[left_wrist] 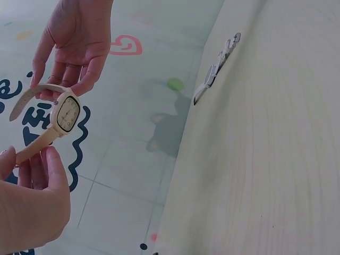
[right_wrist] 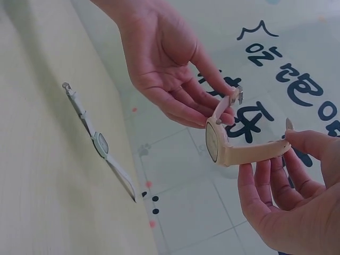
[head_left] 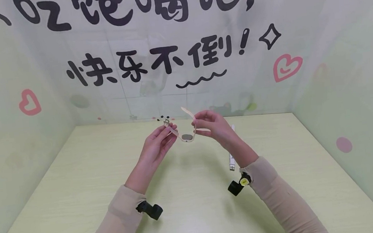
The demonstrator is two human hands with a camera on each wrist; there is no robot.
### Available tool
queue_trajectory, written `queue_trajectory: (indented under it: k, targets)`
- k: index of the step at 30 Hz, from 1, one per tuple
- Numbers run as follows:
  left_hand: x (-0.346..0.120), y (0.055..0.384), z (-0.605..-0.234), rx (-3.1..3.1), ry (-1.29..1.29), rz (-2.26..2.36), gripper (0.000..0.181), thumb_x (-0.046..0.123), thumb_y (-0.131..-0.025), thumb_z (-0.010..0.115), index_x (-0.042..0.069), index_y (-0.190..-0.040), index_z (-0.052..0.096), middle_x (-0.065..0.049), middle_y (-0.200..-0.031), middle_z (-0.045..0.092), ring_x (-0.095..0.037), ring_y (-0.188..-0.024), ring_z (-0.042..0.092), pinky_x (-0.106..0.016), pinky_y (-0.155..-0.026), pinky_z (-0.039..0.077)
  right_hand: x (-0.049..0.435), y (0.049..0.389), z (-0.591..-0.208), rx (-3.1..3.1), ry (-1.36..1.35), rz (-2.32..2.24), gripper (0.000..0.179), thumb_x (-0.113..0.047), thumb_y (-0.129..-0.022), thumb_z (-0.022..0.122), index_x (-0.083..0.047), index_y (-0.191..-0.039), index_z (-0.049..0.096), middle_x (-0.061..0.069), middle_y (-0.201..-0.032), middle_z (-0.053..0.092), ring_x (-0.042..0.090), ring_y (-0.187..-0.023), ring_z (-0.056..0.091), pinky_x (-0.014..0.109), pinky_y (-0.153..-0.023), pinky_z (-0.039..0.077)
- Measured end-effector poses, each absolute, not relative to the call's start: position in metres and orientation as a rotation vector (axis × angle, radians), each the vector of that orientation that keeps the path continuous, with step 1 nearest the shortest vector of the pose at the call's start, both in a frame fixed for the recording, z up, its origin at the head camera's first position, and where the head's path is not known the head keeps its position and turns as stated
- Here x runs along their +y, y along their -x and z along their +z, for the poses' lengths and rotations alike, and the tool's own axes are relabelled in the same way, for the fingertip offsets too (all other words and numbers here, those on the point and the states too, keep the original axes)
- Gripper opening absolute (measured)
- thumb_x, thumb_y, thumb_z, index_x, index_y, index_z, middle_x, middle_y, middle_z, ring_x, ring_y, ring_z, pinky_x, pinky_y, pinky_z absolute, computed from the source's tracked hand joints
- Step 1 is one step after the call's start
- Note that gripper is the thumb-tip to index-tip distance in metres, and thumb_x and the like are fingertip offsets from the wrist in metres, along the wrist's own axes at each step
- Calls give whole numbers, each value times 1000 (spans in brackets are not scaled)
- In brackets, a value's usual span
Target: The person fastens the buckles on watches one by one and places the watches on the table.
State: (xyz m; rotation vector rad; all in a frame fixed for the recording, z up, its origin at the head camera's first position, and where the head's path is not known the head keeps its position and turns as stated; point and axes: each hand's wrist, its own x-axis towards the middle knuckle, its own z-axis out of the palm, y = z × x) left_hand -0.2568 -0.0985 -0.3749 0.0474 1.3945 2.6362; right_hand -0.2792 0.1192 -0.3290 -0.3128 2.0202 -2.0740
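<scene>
A pale pink wristwatch [head_left: 186,137] is held in the air above the table, its strap unfastened and bent in a U. My left hand [head_left: 155,144] pinches the strap half with the metal buckle [right_wrist: 238,95]. The other half, with its free tip pointing up, is pinched between the thumb and fingers of my right hand [head_left: 217,126]. In the left wrist view the squarish dial [left_wrist: 68,113] with a dark rim shows between the hands. A second, white watch [right_wrist: 101,143] lies stretched out on the table, partly hidden by my right forearm in the head view.
The light wooden table [head_left: 190,215] is bounded by pale printed walls at the back and sides. Black lettering [head_left: 123,66] and pink hearts [head_left: 288,67] mark these walls. A small black camera sits on each wrist over beige sleeves [head_left: 115,219].
</scene>
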Motion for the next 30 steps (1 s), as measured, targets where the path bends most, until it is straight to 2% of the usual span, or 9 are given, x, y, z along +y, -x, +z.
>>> queue_trajectory:
  k: [4,15,23,30]
  targets:
    - [-98,257,-374,1413,-50,2635,14,11,-104,51,13,-113,62,5,-103,74,-8,-100,70,-23,-99,54,119,280,-330,2020,310,-2070,17,-7,-97,62,-5,-113,58,0,-98,67,14,-100,65,42,-100,56]
    - [-99,258,-374,1402,-37,2653,12,10,-102,56,12,-112,62,4,-103,74,-8,-102,69,-22,-96,56,119,278,-329,2027,324,-2061,16,-7,-97,62,-5,-112,58,0,-98,67,14,-101,65,42,-101,56]
    - [-97,255,-373,1403,-14,2659,11,10,-102,55,13,-108,63,4,-101,74,-8,-100,70,-23,-96,56,119,279,-331,2030,324,-2050,25,-6,-96,62,1,-119,56,0,-99,67,13,-100,65,40,-100,56]
    - [-97,255,-373,1401,-20,2673,11,9,-102,55,13,-108,63,4,-99,74,-8,-96,70,-24,-95,57,119,278,-332,2026,325,-2051,20,-5,-96,61,-2,-116,57,-1,-98,67,12,-99,65,40,-99,56]
